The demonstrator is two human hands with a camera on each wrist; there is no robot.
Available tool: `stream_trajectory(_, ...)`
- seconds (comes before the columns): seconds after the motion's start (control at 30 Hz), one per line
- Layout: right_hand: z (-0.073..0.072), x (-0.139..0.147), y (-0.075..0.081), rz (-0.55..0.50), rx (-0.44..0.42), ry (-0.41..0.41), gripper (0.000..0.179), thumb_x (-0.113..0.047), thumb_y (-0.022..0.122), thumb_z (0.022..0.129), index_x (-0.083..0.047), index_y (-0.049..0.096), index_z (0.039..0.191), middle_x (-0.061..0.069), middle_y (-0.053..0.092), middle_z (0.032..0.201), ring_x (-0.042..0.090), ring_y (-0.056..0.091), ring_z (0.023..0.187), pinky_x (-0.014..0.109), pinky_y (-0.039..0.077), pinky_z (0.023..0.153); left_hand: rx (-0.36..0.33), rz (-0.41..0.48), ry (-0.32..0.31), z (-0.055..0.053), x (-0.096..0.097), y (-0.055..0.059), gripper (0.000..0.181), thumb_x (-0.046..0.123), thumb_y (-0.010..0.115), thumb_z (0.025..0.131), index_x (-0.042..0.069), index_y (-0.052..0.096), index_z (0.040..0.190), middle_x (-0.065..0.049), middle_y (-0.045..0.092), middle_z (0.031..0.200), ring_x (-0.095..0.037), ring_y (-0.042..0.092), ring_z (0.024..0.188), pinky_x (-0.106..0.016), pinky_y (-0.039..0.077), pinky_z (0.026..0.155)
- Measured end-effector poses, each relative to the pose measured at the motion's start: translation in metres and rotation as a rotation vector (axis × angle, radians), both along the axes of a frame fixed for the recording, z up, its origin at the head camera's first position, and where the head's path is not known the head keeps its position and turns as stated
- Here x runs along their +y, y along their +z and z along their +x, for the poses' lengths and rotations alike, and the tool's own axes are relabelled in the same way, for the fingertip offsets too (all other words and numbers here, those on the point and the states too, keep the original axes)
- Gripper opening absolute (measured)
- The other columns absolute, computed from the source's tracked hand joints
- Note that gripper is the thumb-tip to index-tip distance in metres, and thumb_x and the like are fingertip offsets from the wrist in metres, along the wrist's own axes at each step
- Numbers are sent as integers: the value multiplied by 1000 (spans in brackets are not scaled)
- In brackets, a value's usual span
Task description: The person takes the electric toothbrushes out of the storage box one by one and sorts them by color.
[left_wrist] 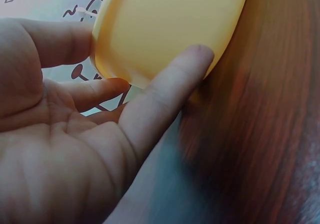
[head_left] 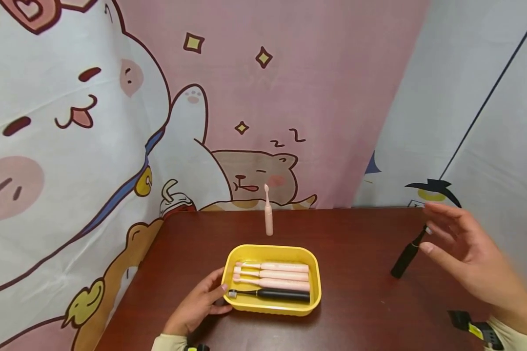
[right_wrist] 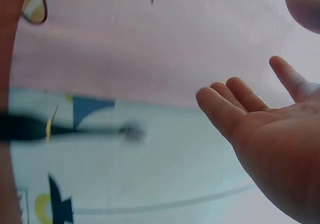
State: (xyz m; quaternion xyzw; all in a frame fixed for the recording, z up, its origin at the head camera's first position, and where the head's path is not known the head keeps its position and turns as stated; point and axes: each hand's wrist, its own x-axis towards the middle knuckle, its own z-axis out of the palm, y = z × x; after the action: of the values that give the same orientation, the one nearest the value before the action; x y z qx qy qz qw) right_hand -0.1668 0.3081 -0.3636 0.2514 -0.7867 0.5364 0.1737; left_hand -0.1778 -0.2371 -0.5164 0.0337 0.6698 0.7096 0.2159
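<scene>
My left hand (head_left: 202,297) grips the left end of a yellow plastic basket (head_left: 272,310), its fingers spread over the rim and the outer wall. In the left wrist view the basket (left_wrist: 165,28) shows its smooth outside against the fingers. Three pink electric toothbrushes (head_left: 285,276) lie side by side in it, with a black electric toothbrush (head_left: 285,295) along the near side. At the right, another black electric toothbrush (head_left: 406,259) stands upright on the table. My right hand (head_left: 474,258) is beside its head, fingers apart, holding nothing; the right wrist view shows a gap between them.
Behind the basket a pink electric toothbrush (head_left: 269,219) stands upright on the dark red-brown table (head_left: 351,243). A cloth backdrop (head_left: 325,97) with cartoon animals rises at the table's back edge and along the left side.
</scene>
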Motion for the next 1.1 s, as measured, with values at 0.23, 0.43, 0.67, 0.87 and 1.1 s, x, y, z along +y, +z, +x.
stream_trajectory(0.23, 0, -49, 12, 187, 0, 103, 81, 20, 65, 93, -7, 33, 162, 8, 38, 163, 4, 47, 144, 8, 45, 106, -9, -7, 4, -1, -1, -1, 62, 18, 49, 114, 1, 20, 166, -33, 28, 165, -36, 67, 124, -54, 62, 94)
stream_trajectory(0.43, -12, -79, 8, 283, -71, 96, 75, -3, 71, 100, -27, 36, 161, -5, 48, 155, 3, 54, 136, 16, 55, 98, -2, 3, -3, -1, 0, -3, 62, 16, 49, 113, 0, 20, 166, -34, 28, 165, -36, 67, 124, -53, 63, 93)
stream_trajectory(0.67, -31, -105, -5, 253, -103, 201, 68, -8, 73, 100, -29, 41, 156, -6, 51, 151, 10, 59, 133, 27, 58, 99, 11, 11, -8, -2, 3, -3, 62, 16, 49, 113, -1, 20, 166, -35, 31, 163, -35, 67, 123, -54, 63, 93)
stream_trajectory(0.87, -43, -127, -12, 262, -135, 254, 64, -16, 72, 102, -32, 41, 155, 0, 56, 145, 11, 63, 127, 34, 60, 97, 2, 9, 1, -1, 3, -4, 62, 16, 49, 113, 0, 20, 166, -34, 33, 162, -35, 68, 122, -53, 63, 93)
stream_trajectory(1.1, -50, -155, -21, 225, -191, 329, 66, -16, 75, 100, -33, 41, 154, 2, 55, 149, 17, 62, 130, 35, 59, 99, -2, -4, 25, -1, 1, -2, 61, 16, 49, 113, 2, 23, 166, -32, 33, 163, -34, 69, 120, -52, 63, 92)
